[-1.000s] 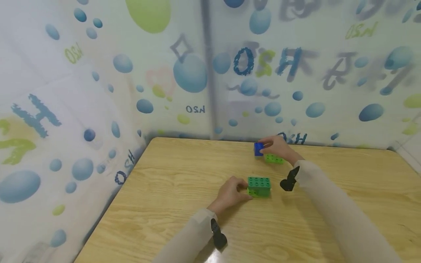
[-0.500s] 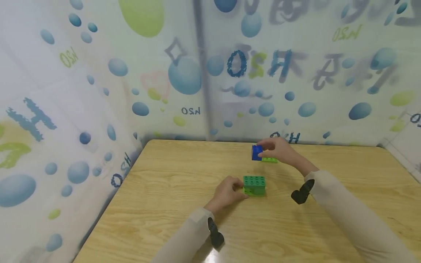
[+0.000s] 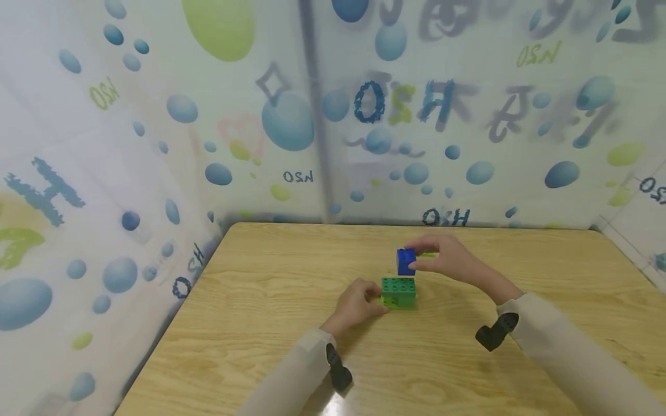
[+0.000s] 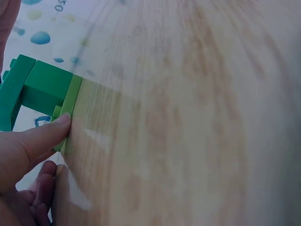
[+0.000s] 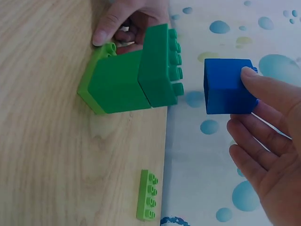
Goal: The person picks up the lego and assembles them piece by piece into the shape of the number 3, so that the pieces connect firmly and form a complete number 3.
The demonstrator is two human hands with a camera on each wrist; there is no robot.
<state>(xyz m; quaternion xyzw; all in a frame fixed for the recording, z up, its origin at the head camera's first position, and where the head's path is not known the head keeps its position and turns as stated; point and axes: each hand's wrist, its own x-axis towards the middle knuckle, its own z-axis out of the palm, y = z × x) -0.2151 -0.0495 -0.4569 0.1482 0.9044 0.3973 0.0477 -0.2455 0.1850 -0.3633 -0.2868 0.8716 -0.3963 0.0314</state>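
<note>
My right hand (image 3: 451,261) pinches a blue toy brick (image 3: 406,262) between thumb and fingers, in the air just behind and above a green stack. In the right wrist view the blue brick (image 5: 229,86) hangs apart from the studs of the dark green top brick (image 5: 157,66). That brick sits on another green block (image 5: 117,82), which stands on a light green flat brick (image 5: 87,84) on the table. At the stack's left end, my left hand (image 3: 356,306) holds the flat brick, its thumb (image 4: 47,134) on the edge; some of its fingers are hidden.
A second light green flat brick (image 5: 143,195) lies on the wooden table (image 3: 270,271) behind the stack, mostly hidden by my right hand in the head view. A patterned curtain (image 3: 354,173) rises along the table's back edge and left side.
My right hand has lifted the blue brick from beside the rear flat brick and brought it nearer, towards the green stack. My left hand keeps its hold on the stack's base.
</note>
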